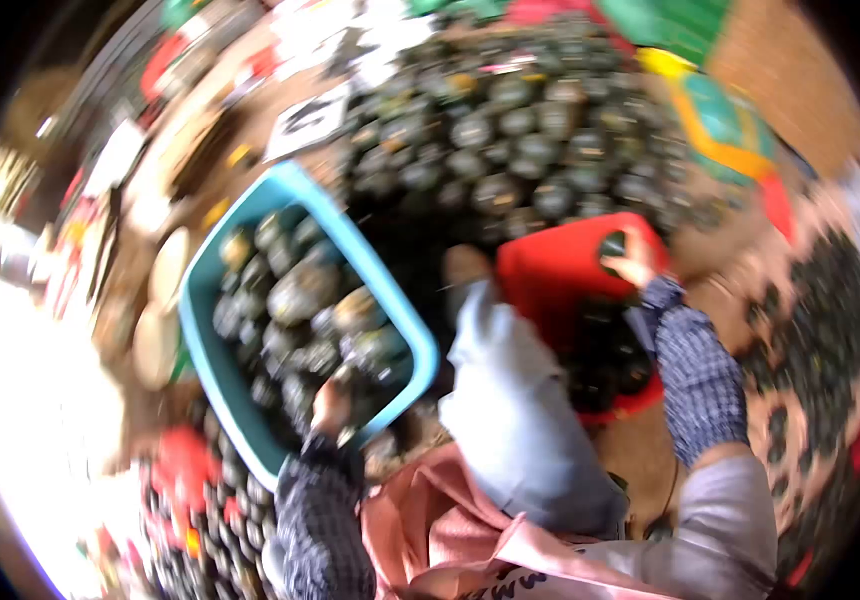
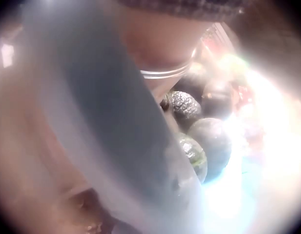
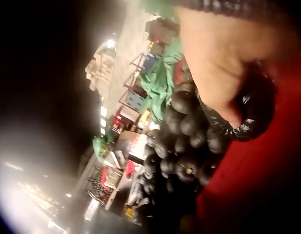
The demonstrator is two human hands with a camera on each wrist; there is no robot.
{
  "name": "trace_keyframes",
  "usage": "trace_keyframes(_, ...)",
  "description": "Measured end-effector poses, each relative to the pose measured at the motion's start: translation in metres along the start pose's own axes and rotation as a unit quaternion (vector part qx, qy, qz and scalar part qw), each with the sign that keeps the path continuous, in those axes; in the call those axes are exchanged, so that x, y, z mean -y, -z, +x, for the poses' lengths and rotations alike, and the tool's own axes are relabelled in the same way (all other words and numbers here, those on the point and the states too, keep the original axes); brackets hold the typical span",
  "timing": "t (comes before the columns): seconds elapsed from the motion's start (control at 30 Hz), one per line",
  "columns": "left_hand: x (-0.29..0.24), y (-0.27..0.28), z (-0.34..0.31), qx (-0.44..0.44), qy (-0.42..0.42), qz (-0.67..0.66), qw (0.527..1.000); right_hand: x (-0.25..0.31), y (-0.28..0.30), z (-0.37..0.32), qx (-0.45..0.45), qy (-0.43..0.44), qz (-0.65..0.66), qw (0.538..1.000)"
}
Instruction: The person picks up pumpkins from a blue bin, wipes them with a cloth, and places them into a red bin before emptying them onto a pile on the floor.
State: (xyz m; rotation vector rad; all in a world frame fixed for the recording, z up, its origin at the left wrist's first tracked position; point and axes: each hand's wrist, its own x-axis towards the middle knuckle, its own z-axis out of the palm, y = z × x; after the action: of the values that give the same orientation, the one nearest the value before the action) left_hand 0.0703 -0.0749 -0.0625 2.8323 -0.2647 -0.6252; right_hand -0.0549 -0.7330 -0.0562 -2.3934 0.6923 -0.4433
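Observation:
My right hand (image 1: 632, 262) grips a dark green avocado (image 3: 258, 109) just above the red bucket (image 1: 540, 265); its thumb and fingers curl round the bumpy skin in the right wrist view. More dark avocados sit in the lower part of the bucket. My left hand (image 1: 332, 408) reaches down inside the near end of the light blue tub (image 1: 295, 185), against the avocados (image 1: 305, 290) heaped there. In the left wrist view the tub's rim (image 2: 116, 112) covers the left fingers, so I cannot tell whether they hold an avocado.
A large heap of avocados (image 1: 510, 130) lies on the floor beyond both containers. More avocados spread at the right (image 1: 820, 330) and lower left (image 1: 215, 540). The person's knee (image 1: 510, 390) stands between tub and bucket. A yellow and green bag (image 1: 715, 115) lies at the upper right.

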Motion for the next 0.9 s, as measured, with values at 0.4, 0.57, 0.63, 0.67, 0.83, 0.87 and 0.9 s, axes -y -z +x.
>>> trace_keyframes(0.4, -0.054, 0.041, -0.031, -0.063, 0.17, -0.184, 0.966, 0.01, -0.041, -0.007, 0.262, -0.052, -0.341, 0.901)
trace_keyframes(0.57, -0.014, 0.068, -0.036, -0.032, 0.199, -0.421, 0.884, 0.139, 0.0, 0.064, 0.233, 0.176, -0.234, 0.927)
trace_keyframes(0.63, 0.022, 0.078, -0.045, -0.146, 0.146, -0.347, 0.915, 0.258, 0.027, 0.06, 0.199, 0.39, -0.153, 0.886)
trace_keyframes(0.67, 0.038, 0.072, -0.041, -0.203, 0.151, -0.332, 0.909, 0.323, 0.037, 0.044, 0.211, 0.448, -0.117, 0.861)
trace_keyframes(0.83, 0.062, 0.048, -0.028, -0.233, 0.197, -0.333, 0.892, 0.495, -0.045, -0.062, 0.4, 0.499, -0.177, 0.748)
trace_keyframes(0.87, 0.038, 0.063, -0.035, -0.255, 0.206, -0.278, 0.903, 0.513, -0.066, -0.092, 0.411, 0.527, -0.194, 0.718)
trace_keyframes(0.9, 0.025, 0.072, -0.037, -0.227, 0.201, -0.234, 0.924, 0.513, -0.104, -0.121, 0.43, 0.508, -0.238, 0.708)
